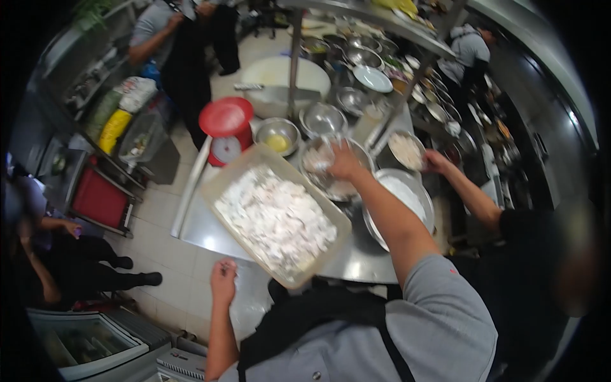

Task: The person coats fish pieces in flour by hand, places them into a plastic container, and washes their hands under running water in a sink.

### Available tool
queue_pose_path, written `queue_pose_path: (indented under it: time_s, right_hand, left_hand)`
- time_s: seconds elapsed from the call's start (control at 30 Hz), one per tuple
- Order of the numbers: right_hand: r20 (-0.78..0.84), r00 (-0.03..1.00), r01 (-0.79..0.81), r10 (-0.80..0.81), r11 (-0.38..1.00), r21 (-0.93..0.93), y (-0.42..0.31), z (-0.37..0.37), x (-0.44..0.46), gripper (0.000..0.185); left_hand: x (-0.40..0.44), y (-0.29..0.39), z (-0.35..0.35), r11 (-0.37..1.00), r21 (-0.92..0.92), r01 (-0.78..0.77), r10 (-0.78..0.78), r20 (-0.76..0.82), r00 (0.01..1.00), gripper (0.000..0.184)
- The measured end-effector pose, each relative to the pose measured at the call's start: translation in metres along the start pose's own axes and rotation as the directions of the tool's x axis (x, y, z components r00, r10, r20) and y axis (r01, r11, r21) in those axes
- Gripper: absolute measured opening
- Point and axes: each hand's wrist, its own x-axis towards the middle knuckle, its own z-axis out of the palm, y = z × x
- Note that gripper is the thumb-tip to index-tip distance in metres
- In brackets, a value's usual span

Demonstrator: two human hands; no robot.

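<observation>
My right hand (345, 162) reaches into a metal bowl (358, 191) of pale, wet-looking pieces (316, 159). Its fingers look apart, with their tips against or just over the pieces. My left hand (223, 280) hangs beside the table's front edge, fingers curled in and nothing visible held. Between my hands, a large rectangular plastic tub (340, 223) holds many white, powder-coated pieces (277, 219). Right of the bowl stands a wide metal bowl of white powder (404, 194). A co-worker's hand (436, 162) grips the rim of a smaller bowl of pale pieces (406, 151).
A red scale (227, 124) and a metal bowl with yellow liquid (277, 136) stand behind the tub. Farther back, a knife (248, 86) lies on a round white board (273, 70). A shelf post (295, 57) rises from the steel table (363, 258). Other people stand around.
</observation>
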Motion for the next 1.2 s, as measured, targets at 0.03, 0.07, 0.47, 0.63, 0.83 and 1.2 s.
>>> queue_pose_path:
  time_s: [0.03, 0.07, 0.47, 0.63, 0.83, 1.2]
  right_hand:
    - [0.083, 0.996, -0.009, 0.014, 0.998, -0.06, -0.002, 0.009, 0.002, 0.083]
    - [0.066, 0.998, 0.014, -0.008, 0.996, -0.089, -0.003, 0.022, 0.001, 0.081]
    - [0.018, 0.999, 0.038, -0.036, 0.996, -0.086, -0.001, 0.049, 0.017, 0.054]
    - [0.518, 0.851, -0.512, 0.089, -0.084, 0.855, 0.053, 0.045, 0.023, 0.029]
    - [0.349, 0.935, -0.344, -0.062, -0.389, 0.854, 0.108, -0.068, -0.095, 0.037]
    - [0.14, 0.839, -0.498, 0.526, 0.638, 0.588, 0.138, -0.076, -0.191, 0.045]
  left_hand:
    - [-0.003, 0.0, 0.002, 1.0, 0.005, -0.012, 0.012, -0.014, 1.0, 0.016]
    - [-0.008, -0.002, 0.001, 1.0, 0.014, -0.019, 0.019, -0.026, 0.999, 0.016]
    - [-0.032, -0.014, -0.016, 0.986, 0.088, 0.142, -0.125, -0.176, 0.976, 0.027]
    - [-0.019, -0.003, -0.018, 0.969, -0.151, 0.196, -0.212, -0.101, 0.972, 0.023]
    - [-0.014, -0.007, -0.03, 0.961, -0.132, 0.243, -0.25, -0.035, 0.968, 0.022]
    - [0.002, -0.008, -0.029, 0.984, 0.026, 0.175, -0.175, -0.009, 0.985, 0.029]
